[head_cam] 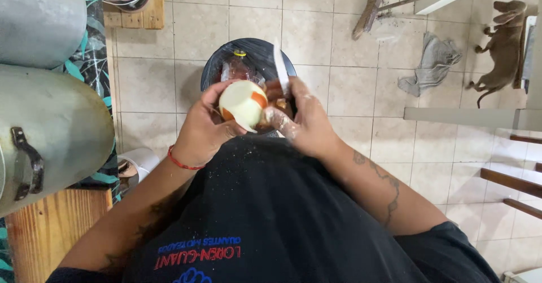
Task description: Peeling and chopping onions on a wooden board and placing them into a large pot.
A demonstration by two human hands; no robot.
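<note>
My left hand cups a round, pale yellow peeled vegetable with orange skin left along its edges. My right hand, dusted with bits of peel, grips a knife whose white blade points up and away from me, right beside the vegetable. Both hands hover over a black-lined rubbish bin on the floor that holds a plastic bottle and scraps. A red cord bracelet circles my left wrist.
Two large grey metal pots sit on a wooden stand at the left. A broom, a grey rag and a brown dog are on the tiled floor at the upper right. Wooden rails run along the right edge.
</note>
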